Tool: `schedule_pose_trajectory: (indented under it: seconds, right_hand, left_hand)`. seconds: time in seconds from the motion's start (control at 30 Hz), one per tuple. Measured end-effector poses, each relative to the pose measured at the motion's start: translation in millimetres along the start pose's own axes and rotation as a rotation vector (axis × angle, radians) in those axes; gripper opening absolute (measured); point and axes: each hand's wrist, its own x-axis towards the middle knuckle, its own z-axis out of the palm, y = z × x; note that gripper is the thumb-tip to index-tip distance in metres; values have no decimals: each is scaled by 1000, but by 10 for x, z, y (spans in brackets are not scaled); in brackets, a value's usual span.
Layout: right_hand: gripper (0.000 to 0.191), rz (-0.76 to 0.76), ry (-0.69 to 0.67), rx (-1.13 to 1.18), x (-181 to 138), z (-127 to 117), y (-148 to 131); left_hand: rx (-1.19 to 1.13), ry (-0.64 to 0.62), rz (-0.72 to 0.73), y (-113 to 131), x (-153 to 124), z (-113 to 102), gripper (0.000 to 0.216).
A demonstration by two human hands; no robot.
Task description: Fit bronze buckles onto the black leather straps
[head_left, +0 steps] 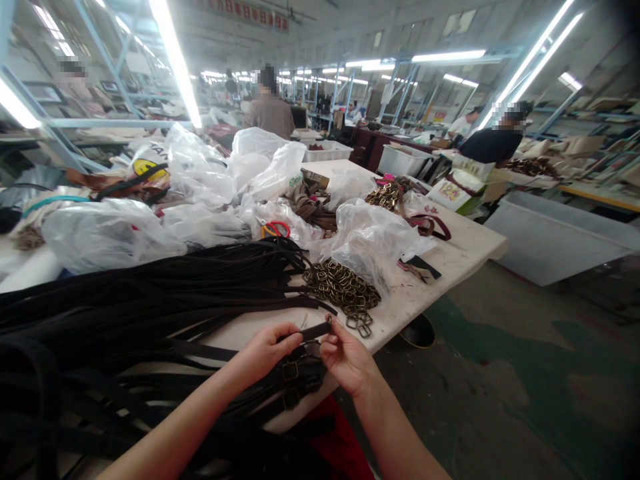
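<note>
My left hand and my right hand both pinch the end of a black strap just above the near edge of the white table. Below the hands lie straps with brass buckles fitted. A big heap of black straps spreads across the table to my left. A pile of loose brass buckles lies just beyond my hands, partly spilling from a clear plastic bag.
Many plastic bags, brown straps, red-handled scissors and another buckle pile crowd the table. Grey bins stand on the right. Other people work at far benches. Green-grey floor lies to the right.
</note>
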Motion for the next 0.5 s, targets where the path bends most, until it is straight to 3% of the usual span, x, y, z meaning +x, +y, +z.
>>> schedule_pose_trajectory:
  seconds: [0.1,0.23,0.37,0.5]
  right_hand:
    - [11,4,-9,-49,-19,-4,-2]
    - [31,-132,-81,-254,-70,-32,69]
    - [36,-177,-115,-382,-117,-52,188]
    - [34,-163,-135,-405,-115,-61,241]
  left_hand:
    - [61,21,24,18,-5,-27,30]
    - [132,15,51,62,-15,-38,29]
    - [127,-18,75,84,-41,10,26]
    - [63,99,114,85,-85,58,23]
